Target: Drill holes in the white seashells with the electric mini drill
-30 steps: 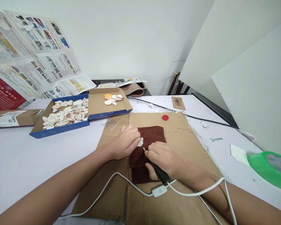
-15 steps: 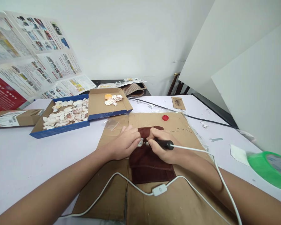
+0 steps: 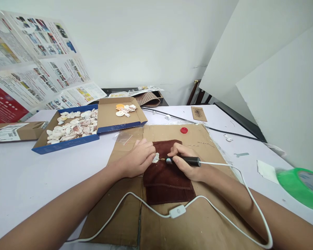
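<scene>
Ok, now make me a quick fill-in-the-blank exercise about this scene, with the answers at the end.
The ____ hand touches the shell on the cloth.
The black tool is in the ____ hand.
The small round disc on the cardboard is ____.
The tape is ____.

Missing words: left; right; red; green.

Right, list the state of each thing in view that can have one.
Left hand: holding white shell
White shell: partly covered by left hand
Right hand: closed around black tool
Black tool: nearly level; running unclear
Maroon cloth: laid in layers
Blue box: open, shells inside
Cord switch: on or off unclear
</scene>
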The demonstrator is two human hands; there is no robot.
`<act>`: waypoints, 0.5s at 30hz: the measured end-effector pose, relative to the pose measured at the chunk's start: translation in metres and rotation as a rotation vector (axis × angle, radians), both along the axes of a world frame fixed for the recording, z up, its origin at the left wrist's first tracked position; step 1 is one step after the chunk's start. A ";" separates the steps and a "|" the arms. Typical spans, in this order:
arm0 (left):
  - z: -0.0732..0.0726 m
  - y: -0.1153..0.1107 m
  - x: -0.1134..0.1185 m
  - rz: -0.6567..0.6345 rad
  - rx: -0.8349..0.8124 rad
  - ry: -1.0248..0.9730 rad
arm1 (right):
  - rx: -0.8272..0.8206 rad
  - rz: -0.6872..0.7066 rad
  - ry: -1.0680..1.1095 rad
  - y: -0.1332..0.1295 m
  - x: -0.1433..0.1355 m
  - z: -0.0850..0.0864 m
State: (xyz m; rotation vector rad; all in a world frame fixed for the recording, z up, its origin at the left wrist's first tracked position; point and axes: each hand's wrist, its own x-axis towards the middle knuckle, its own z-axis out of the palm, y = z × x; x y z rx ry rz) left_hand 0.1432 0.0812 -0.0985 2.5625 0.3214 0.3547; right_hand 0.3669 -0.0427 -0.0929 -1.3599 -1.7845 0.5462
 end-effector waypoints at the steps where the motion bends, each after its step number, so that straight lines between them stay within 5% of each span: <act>1: -0.001 0.000 0.000 0.001 0.002 -0.006 | -0.003 0.007 -0.015 -0.002 0.000 0.001; 15: -0.002 -0.001 0.001 0.024 0.019 0.028 | 0.239 0.097 -0.487 -0.018 -0.034 0.006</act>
